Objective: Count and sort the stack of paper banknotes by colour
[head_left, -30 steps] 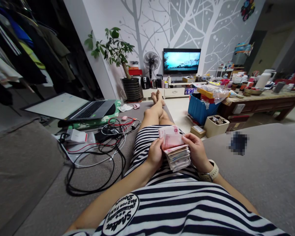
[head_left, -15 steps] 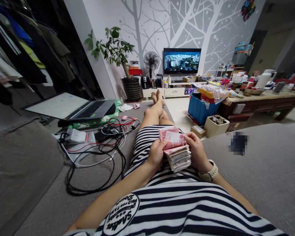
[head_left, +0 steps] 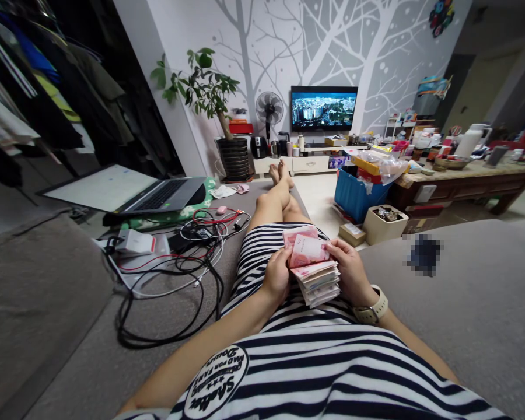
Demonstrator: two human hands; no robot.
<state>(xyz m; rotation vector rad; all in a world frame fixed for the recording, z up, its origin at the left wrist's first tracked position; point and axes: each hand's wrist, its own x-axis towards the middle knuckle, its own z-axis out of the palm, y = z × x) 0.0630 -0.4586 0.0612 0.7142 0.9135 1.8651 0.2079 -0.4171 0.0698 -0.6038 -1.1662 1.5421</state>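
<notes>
A thick stack of pink banknotes (head_left: 315, 272) rests over my lap on the striped dress (head_left: 262, 251). My left hand (head_left: 276, 275) grips the stack's left side, thumb laid across the top notes. Opposite it, my right hand (head_left: 352, 269), with a white watch on the wrist, closes round the right side, fingers pinching the top note, which is lifted and bent upward. Both hands hold the same stack. My legs stretch out ahead on the grey sofa (head_left: 464, 303).
A tangle of cables (head_left: 179, 274), a white device (head_left: 133, 242) and an open laptop (head_left: 131, 192) lie on the sofa to my left. Ahead stand a potted plant (head_left: 214, 111), a fan (head_left: 269, 111) and a TV (head_left: 324, 108); a blue bin (head_left: 354, 195) and a cluttered wooden table (head_left: 464, 181) are at right.
The top notes have been peeled and folded further up by my fingers; both hands stay in place on the stack. The TV picture changed from sky to a city view.
</notes>
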